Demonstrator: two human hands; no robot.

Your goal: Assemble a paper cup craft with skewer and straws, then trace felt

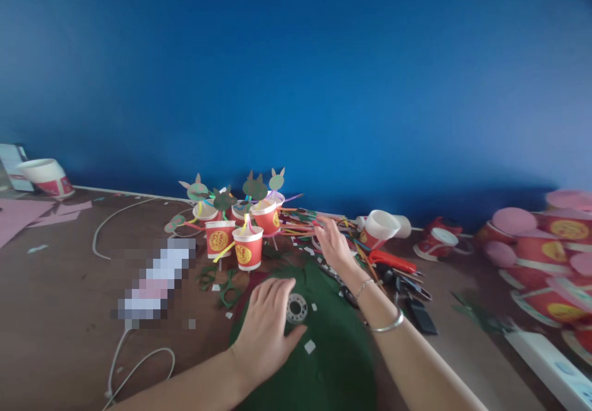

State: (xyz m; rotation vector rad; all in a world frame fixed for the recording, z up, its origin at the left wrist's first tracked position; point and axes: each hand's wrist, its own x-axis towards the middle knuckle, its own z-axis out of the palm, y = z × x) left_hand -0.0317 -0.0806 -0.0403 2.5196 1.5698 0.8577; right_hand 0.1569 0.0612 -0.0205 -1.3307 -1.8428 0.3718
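Here's your left hand (pixel 268 321), low over the dark green sheet (pixel 335 362), fingers curved and thumb parted from them, with a pale tape roll (pixel 304 307) lying right at that gap; whether skin meets tape, you can't tell from here. Your right hand (pixel 333 246) reaches farther out, fingers extended over the near-right end of the colored pipe cleaners (pixel 296 230); the fingertips blur into the red strands, so a grip can't be confirmed. Just left of that bundle, your red-and-white paper cups (pixel 248 254) crowd together, green eared paper heads (pixel 277 181) above them, the rear cups partly hidden by the front ones. Your right forearm covers part of the black scissors (pixel 345 289), and beyond it sits an orange-handled tool (pixel 393 262). Over to the left, pixelation masks a device (pixel 157 281) with a white cable (pixel 112 362). Far right, the frame cuts off your stacked cups with pink discs (pixel 514 220) and, nearer, the white power strip (pixel 548 362); far left, it trims the pink paper (pixel 21 217).
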